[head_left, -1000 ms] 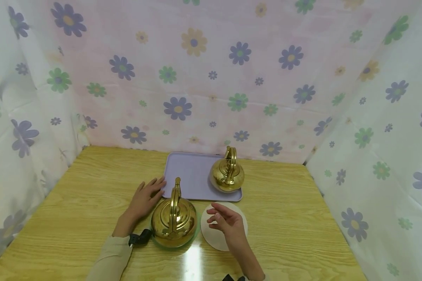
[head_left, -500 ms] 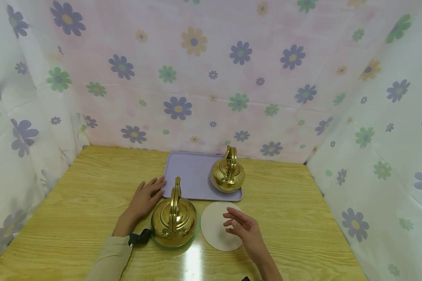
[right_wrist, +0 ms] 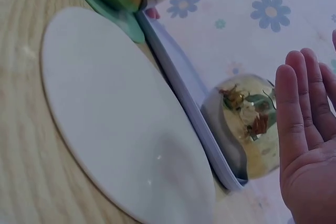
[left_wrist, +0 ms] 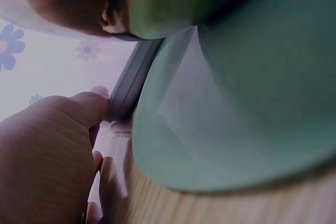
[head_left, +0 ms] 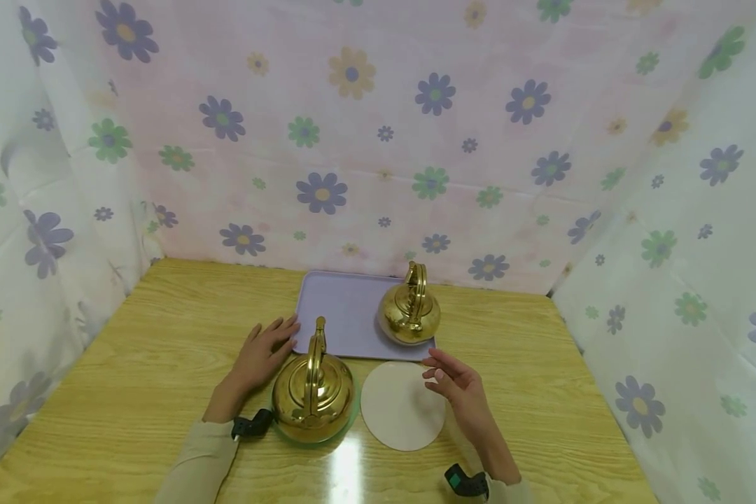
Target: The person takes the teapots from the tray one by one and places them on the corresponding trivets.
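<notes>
The large kettle (head_left: 313,402) on a green disc (left_wrist: 163,166) crowds the left hand (head_left: 258,359), its parted fingers touching the tray (head_left: 334,308). Beyond the right hand (head_left: 463,392), thumb and fingers apart by the white disc (head_left: 397,413), the small kettle (head_left: 393,318) occupies the tray; tabletop (head_left: 548,385) stretches outside both hands.

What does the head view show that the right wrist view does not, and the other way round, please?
Only the head view shows the left sleeve, the right sleeve, the back of the left hand and the whole arched handle of the larger kettle.

Only the right wrist view shows the palm side of the right hand.

Both share the larger kettle's body, the smaller kettle, lilac tray, white round mat, green mat, wood-grain table and flowered backdrop.
</notes>
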### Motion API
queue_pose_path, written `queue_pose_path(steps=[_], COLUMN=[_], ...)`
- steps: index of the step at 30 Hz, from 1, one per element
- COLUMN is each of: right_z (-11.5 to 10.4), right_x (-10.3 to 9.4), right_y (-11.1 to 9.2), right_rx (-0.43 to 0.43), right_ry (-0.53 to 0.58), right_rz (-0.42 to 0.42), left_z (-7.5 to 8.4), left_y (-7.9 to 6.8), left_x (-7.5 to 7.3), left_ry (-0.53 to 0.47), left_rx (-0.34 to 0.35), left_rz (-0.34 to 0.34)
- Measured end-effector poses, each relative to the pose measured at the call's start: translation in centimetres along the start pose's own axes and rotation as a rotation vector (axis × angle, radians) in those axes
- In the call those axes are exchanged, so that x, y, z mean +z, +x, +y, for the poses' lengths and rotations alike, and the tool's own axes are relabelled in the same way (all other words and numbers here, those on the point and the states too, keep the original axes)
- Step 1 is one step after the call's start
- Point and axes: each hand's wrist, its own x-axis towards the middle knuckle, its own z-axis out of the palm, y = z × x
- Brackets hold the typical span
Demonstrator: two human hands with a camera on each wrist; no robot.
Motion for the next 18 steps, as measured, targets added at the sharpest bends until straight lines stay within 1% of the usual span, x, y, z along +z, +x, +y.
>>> queue_pose_path(steps=[6, 11, 18], right_z=[0.1, 0.4, 1.0], right_x=[-1.0, -1.6, -2.3], right_y=[0.8, 1.3, 2.0], right_rx=[0.007, 0.015, 0.000], right_ry=[-0.035, -0.057, -0.034], right_rz=[0.051, 0.076, 0.124], left_z=[-0.1, 0.0, 0.1], left_y=[0.1, 0.1, 0.0], left_x=[0.0, -0.1, 0.0], left_ry=[0.009, 0.004, -0.004], left_rx=[0.002, 0.003, -0.003], left_rz=[0.000, 0.002, -0.002])
